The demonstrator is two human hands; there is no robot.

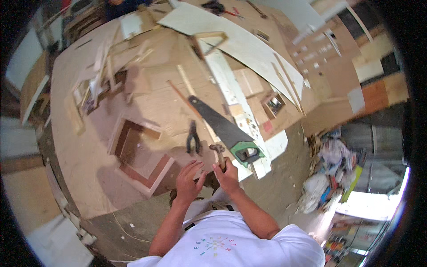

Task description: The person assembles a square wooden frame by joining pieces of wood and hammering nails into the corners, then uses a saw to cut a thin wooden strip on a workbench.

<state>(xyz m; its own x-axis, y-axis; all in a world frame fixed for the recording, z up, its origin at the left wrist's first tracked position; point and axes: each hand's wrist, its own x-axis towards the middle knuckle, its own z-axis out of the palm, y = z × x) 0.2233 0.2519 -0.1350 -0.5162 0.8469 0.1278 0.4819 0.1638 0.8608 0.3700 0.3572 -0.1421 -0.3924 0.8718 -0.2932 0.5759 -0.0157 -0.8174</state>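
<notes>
My right hand [227,179] is closed around a hammer [217,149], its head pointing up and away from me at the near edge of the table. To its left, my left hand [188,181] is raised with the fingers stretched and the thumb apart, holding nothing. Black-handled pliers [193,139] lie on the tabletop just beyond the left hand. A handsaw [220,124] with a green handle lies slantwise beyond the right hand, its handle near the table's edge. Left of my left hand sits an open wooden frame [150,179] made of joined boards, with a gap on its right side.
The wooden table [84,178] carries a long white board [249,49], a narrow white paint-marked plank [227,80], a small wooden box [273,104] and a heap of wood offcuts [100,91]. Plastic bags and rubbish [327,169] pile up on the floor at right.
</notes>
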